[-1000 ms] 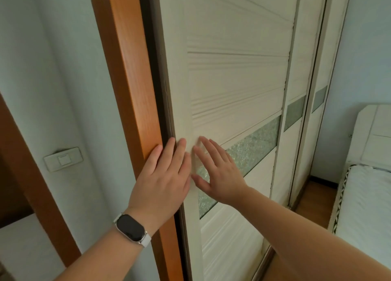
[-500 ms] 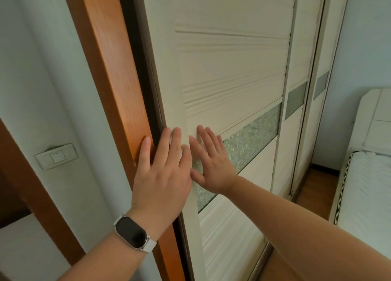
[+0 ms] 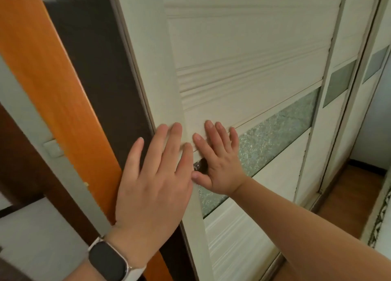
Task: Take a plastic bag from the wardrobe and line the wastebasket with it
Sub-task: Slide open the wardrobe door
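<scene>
A white sliding wardrobe door (image 3: 243, 54) with a frosted glass strip fills the centre. My left hand (image 3: 152, 187) lies flat on the door's left edge, fingers spread, a smartwatch on its wrist. Just to its right my right hand (image 3: 215, 160) presses flat on the door panel over the glass strip. A dark gap (image 3: 99, 69) of wardrobe interior shows between the orange wooden frame (image 3: 53, 84) and the door. No plastic bag or wastebasket is in view.
Two more sliding doors (image 3: 338, 84) run to the right. Wooden floor (image 3: 347, 198) and a bed edge (image 3: 380, 217) lie at the lower right. A wall switch (image 3: 53, 148) sits on the pale wall at left.
The door has slid to the right under both flat hands, and a dark gap has opened beside the orange frame. The view has moved closer.
</scene>
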Demonstrator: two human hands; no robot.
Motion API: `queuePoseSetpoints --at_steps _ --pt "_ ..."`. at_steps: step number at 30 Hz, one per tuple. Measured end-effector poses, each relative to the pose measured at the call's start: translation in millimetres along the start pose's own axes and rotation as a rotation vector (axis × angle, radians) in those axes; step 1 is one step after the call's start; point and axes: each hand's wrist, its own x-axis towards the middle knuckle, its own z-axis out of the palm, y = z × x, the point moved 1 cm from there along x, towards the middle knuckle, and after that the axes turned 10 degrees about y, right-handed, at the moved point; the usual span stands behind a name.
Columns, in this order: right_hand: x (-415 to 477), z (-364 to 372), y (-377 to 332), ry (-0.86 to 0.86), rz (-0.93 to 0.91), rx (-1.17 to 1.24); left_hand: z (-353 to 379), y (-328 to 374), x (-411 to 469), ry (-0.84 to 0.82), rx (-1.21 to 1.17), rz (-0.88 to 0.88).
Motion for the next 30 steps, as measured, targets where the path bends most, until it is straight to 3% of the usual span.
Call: queuePoseSetpoints --at_steps 7,25,30 --pt "-2 4 43 0.059 -0.021 0.024 32 27 24 0.110 0.003 0.016" --pt "-11 2 189 0.133 -0.045 0.000 131 91 143 0.649 -0.036 0.004" --pt "-14 1 232 0.154 -0.054 0.015 140 103 190 0.670 -0.106 0.083"
